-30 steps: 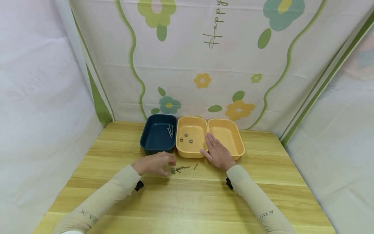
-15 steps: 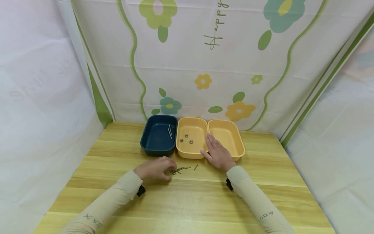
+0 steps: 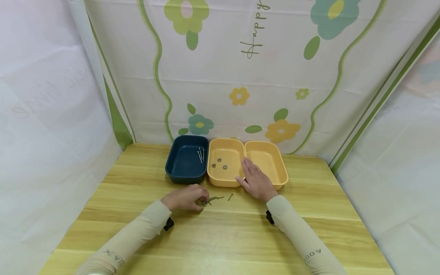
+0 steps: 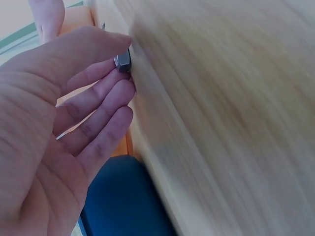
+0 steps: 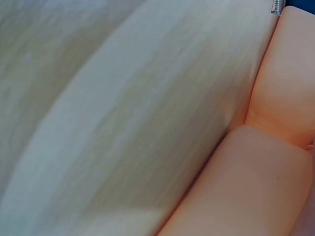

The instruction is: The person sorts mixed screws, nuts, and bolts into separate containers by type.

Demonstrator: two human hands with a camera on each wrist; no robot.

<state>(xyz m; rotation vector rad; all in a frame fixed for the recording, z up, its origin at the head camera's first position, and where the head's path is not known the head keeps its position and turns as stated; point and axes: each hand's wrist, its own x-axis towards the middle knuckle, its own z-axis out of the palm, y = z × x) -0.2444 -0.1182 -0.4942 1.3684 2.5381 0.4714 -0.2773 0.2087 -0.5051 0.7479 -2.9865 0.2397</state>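
Note:
My left hand (image 3: 187, 197) is low over the table in front of the dark blue box (image 3: 185, 168), thumb and fingertips pinching a metal nut (image 4: 123, 61). Right beside those fingertips lie several brass-coloured screws (image 3: 213, 198), and one more screw (image 3: 230, 197) lies apart to the right. My right hand (image 3: 257, 182) rests with straight fingers across the adjoining rims of the middle yellow box (image 3: 225, 182) and the right yellow box (image 3: 275, 168). The right wrist view shows mostly table and box walls, with that hand barely in frame.
Inside the blue box are 3 silver screws (image 3: 200, 154). The middle yellow box holds 3 nuts (image 3: 225, 167). All the boxes stand side by side at the back of the wooden table (image 3: 220, 236), against a flowered cloth (image 3: 206, 88).
My left hand has come down and slightly right to the small pile, and its fingers have closed on the nut. The right hand has stayed in place.

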